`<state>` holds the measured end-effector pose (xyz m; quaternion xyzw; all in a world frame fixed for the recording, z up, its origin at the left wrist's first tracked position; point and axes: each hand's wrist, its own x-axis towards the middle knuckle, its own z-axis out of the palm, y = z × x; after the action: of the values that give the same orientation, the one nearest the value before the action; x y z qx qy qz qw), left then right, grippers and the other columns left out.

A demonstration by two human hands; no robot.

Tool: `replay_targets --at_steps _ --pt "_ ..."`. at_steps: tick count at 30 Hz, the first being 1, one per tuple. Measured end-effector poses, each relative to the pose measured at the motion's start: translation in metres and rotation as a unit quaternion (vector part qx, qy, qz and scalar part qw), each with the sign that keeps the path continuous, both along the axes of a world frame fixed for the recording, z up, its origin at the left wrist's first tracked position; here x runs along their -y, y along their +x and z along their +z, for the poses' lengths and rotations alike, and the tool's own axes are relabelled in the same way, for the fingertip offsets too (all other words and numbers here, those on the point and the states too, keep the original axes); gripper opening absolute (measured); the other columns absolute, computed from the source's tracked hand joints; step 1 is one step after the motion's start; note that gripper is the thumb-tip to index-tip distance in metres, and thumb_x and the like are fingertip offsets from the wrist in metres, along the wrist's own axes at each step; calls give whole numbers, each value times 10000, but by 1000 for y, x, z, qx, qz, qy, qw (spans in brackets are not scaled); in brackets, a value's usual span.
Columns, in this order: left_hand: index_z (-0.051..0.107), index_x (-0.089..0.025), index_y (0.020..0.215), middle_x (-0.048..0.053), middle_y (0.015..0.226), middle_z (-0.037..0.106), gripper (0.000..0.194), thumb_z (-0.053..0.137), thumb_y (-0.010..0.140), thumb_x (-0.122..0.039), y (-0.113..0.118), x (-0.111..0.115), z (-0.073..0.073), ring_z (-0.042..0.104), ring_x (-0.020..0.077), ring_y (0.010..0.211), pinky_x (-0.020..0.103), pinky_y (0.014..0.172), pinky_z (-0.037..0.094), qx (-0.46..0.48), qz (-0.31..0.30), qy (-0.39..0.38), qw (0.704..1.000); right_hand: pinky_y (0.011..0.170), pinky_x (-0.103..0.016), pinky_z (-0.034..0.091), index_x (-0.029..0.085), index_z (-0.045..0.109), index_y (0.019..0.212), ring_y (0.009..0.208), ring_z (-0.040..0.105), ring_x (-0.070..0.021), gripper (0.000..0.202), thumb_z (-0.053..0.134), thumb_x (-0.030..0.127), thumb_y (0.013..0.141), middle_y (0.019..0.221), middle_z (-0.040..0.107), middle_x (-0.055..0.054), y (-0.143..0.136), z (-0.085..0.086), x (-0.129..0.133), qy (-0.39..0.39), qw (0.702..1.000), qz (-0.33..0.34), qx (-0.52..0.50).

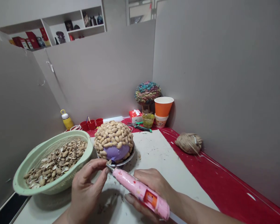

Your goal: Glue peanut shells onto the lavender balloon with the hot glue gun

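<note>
My left hand [90, 183] pinches a small peanut shell [109, 162] between thumb and fingertips. My right hand [154, 189] is wrapped round a pink glue gun [135, 186], its metal nozzle touching or very near the shell. Just beyond them, a ball covered in peanut shells [114, 133] rests in a metal bowl [128, 160]. A purple patch of the ball [117, 152] shows bare on its near side. At the left stands a green basket [88, 149] with many loose peanut shells [58, 161] inside.
Behind the ball are red cups [91, 124], pliers [143, 128], a yellow-green bowl [148, 120] and stacked paper cups [163, 107]. A colourful tree-like model [147, 93] stands at the back. Twine [189, 143] lies right, beside the grey partition [214, 77]; a yellow bottle [67, 121] stands back left.
</note>
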<state>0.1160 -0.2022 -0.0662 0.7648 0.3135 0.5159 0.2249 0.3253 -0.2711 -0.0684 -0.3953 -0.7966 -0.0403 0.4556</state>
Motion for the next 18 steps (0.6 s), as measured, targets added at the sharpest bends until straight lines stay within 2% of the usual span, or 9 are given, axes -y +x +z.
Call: replay_targets --at_steps 8,18 --pt "719 -232 968 26 912 742 161 686 829 -158 1 2 3 698 157 809 246 786 578 -16 27 48 998 441 -230 259 215 357 613 443 342 -84 343 487 365 893 528 368 54 0 1 1 -11 1000 -5 13" --pt "723 -249 982 13 918 754 182 703 816 -176 1 1 0 709 162 811 258 791 582 6 51 35 998 440 -230 246 223 323 611 442 309 -79 361 527 365 874 527 331 69 1 -2 -1 -7 1000 -8 -4"
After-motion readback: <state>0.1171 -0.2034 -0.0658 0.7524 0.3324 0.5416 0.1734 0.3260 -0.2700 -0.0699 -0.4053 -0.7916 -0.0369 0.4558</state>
